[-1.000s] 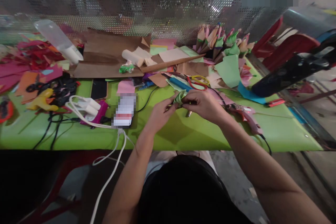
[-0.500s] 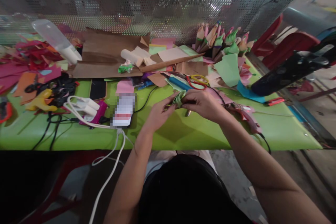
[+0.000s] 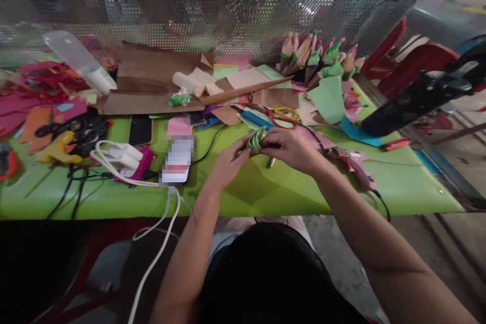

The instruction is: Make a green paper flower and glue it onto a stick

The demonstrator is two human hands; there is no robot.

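Between my two hands is a light green paper swirl (image 3: 256,140), held above the green table (image 3: 243,197). My left hand (image 3: 231,159) is closed on its left side, with the fingertips pinching near its lower edge. From the right, my right hand (image 3: 286,149) grips the same swirl between thumb and fingers. Part of the swirl is hidden by the fingers. Just below my right hand a small metal-looking tip (image 3: 271,162) shows. Behind the hands lie red-handled scissors (image 3: 283,122) and a blue tool (image 3: 258,119).
A pink glue gun (image 3: 355,164) lies at right, near a dark bottle (image 3: 402,106). Left are a phone (image 3: 176,162), white cables and a magenta power block (image 3: 146,162). Finished paper cones (image 3: 311,58) stand behind, beside brown cardboard (image 3: 148,71) and paper scraps.
The green swirl has turned slightly between my fingers, showing more of its pleats. Both hands stay in nearly the same place. The view has shifted a little.
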